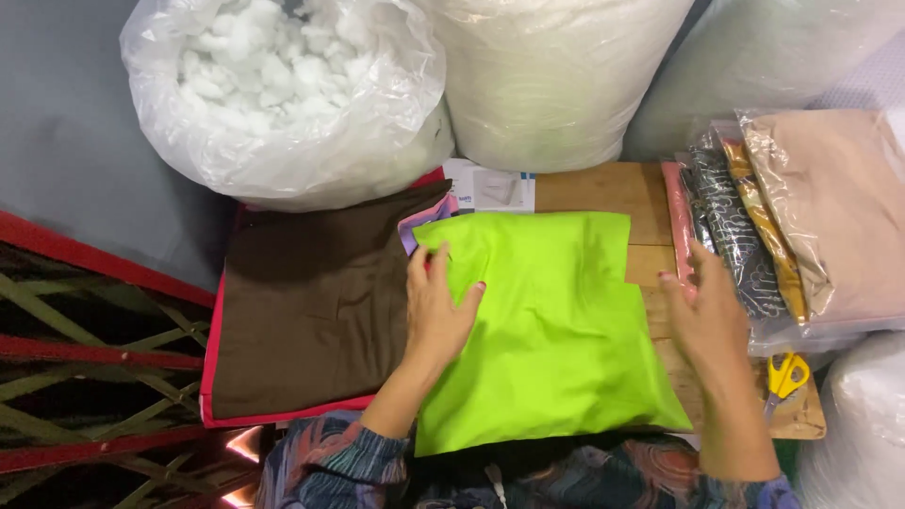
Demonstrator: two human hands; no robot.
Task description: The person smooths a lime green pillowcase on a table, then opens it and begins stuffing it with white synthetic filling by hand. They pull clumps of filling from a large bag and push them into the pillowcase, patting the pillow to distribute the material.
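Left hand (436, 306) lies flat w/ fingers apart on lime-green cushion cover (551, 330), mid wooden tabletop (603, 188). Right hand (709, 316) open, fingers together, hovers nr right edge, beside bagged fabrics (801, 217). Scissors (784, 377) at right corner.

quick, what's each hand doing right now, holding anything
Left hand: open, flat on the lime green cushion cover, holding nothing.
Right hand: open, at the cover's right edge, holding nothing.

Wooden table (589, 188) under green cushion (556, 330)
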